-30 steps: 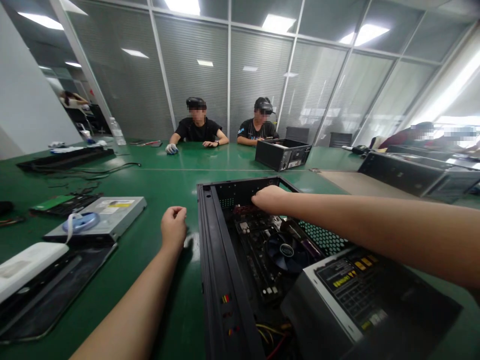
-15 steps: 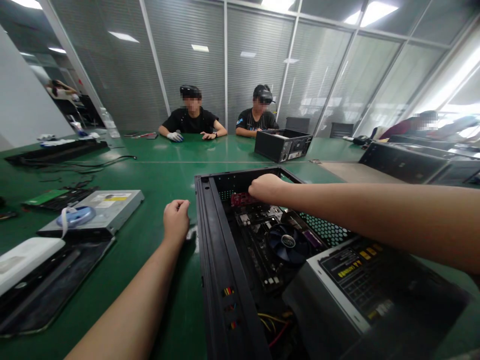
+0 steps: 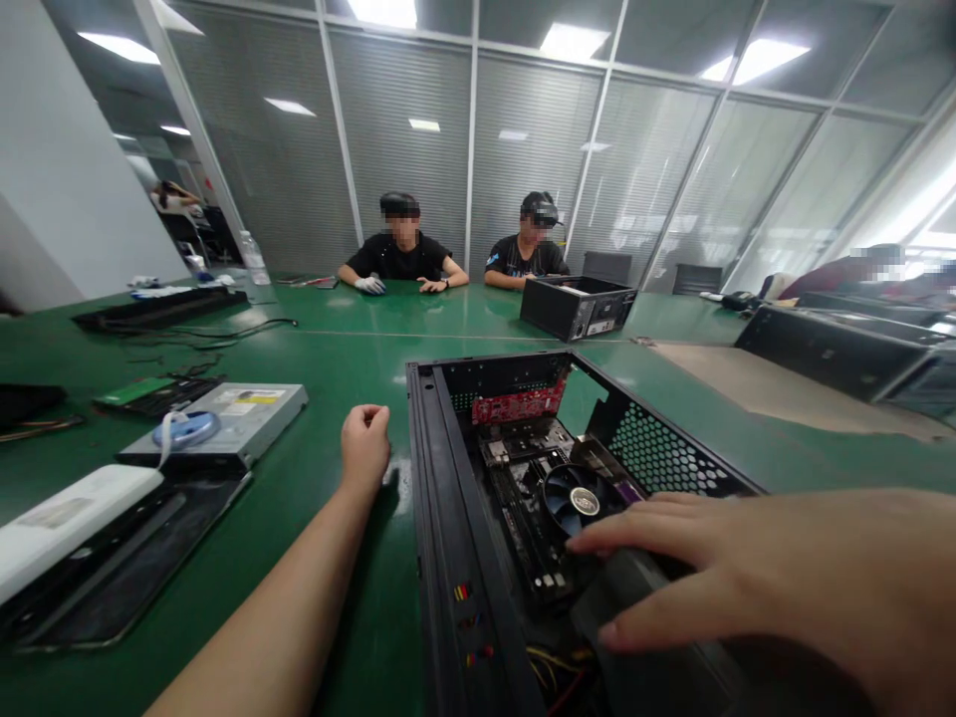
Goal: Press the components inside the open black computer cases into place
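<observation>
Glossy green worktop (image 3: 321,368) stretches toward a tall glass partition (image 3: 410,149), where two people, one in a plain black shirt (image 3: 403,261) and one in a dark printed shirt (image 3: 515,257), sit beyond an open black metal computer case (image 3: 448,498). Across from that case, on the far side, stands a smaller black metal case (image 3: 549,311). To its left lie a flat silver metal drive (image 3: 261,423), a blue plastic ring (image 3: 186,430) and a long white plastic block (image 3: 82,523).

Inside the case, a red circuit board (image 3: 515,403) sits at the far end, a round dark-blue fan (image 3: 584,500) near the middle, and a dark grey boxy metal unit (image 3: 642,682) at the near end, beside thin coloured wires (image 3: 553,662).

The right hand (image 3: 777,563) is over the grey unit, its fingers spread and grasping nothing visible; contact is hard to tell. The left hand (image 3: 364,448) is just left of the case, fingers curled together, with nothing visible in them.

The unit looks dense, rigid and smooth, better held by opposite sides with a full hand than by its wires. The case seems stiff and fairly heavy, best taken by its solid frame, clear of the fragile fan blades and board.
</observation>
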{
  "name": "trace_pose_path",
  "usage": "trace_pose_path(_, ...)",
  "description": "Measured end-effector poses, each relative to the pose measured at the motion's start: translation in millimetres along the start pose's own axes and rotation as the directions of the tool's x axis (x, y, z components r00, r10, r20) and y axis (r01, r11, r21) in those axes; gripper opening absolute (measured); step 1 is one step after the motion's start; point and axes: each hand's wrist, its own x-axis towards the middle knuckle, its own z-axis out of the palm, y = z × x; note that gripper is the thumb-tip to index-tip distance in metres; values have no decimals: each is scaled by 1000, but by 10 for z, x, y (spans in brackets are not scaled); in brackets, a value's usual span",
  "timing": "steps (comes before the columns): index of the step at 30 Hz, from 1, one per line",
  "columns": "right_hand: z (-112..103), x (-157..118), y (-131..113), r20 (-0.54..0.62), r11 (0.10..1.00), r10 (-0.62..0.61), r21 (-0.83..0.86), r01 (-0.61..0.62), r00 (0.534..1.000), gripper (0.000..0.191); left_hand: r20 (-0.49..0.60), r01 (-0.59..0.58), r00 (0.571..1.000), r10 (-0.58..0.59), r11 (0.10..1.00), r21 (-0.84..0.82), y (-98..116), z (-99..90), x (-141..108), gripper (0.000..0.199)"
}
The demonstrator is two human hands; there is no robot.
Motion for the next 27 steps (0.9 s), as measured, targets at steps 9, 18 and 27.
trace_pose_path(9, -857, 2522, -456, 113, 855, -491, -130, 503, 864, 91, -109, -155, 981, 160, 986, 54, -108, -60, 12, 28)
trace_pose_path(18, 232, 3212, -890, -430, 912, -236, -408, 45, 872, 41, -95, -210, 971, 221, 971, 109, -155, -50, 74, 23)
trace_pose_path(27, 741, 2456, -485, -295, 997, -71, 11, 78, 953, 32, -61, -239, 966, 250, 960, 144, -107, -52, 18, 20)
